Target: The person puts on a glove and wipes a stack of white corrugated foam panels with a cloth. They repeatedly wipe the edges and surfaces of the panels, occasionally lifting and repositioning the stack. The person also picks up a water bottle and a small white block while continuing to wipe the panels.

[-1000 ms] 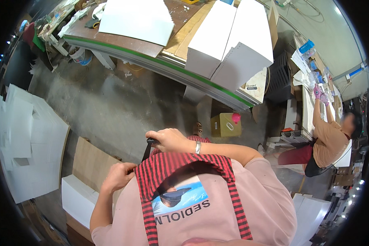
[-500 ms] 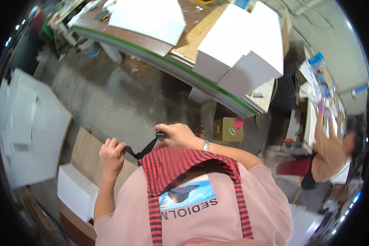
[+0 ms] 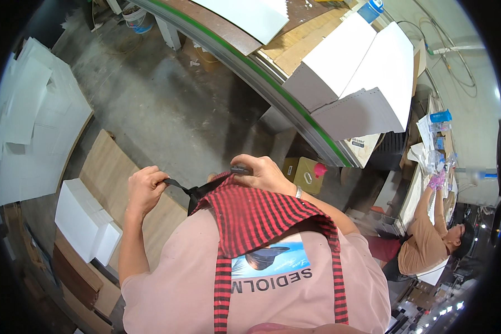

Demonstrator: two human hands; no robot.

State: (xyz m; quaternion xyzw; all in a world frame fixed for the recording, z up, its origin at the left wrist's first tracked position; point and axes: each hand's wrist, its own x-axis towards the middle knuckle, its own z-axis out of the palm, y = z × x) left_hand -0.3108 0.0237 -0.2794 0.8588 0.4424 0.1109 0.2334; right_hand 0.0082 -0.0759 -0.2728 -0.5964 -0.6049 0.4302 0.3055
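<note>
A red-and-black striped apron (image 3: 261, 214) hangs over my pink shirt (image 3: 178, 278), its bib bunched up at the waist. A black strap (image 3: 178, 186) runs between my two hands along the apron's upper edge. My left hand (image 3: 143, 190) is closed in a pinch on one end of it. At the other side my right hand (image 3: 266, 175) is closed at the strap's far part, with thumb and fingers round a small dark piece (image 3: 239, 169) whose kind I cannot make out. A dark joint on the strap sits between the hands.
A green-edged workbench (image 3: 295, 106) carries stacks of white panels (image 3: 339, 64). More white panels (image 3: 44, 128) stand at the left, near a wooden board (image 3: 108, 161) and white blocks (image 3: 80, 220). A yellowish can (image 3: 303, 177) stands beyond my right hand. Another person (image 3: 426, 239) works at a right-hand bench.
The view has turned, so the bench and the panels appear shifted. My right hand has moved slightly right, and the apron's upper edge is lifted. Both hands keep hold of the strap.
</note>
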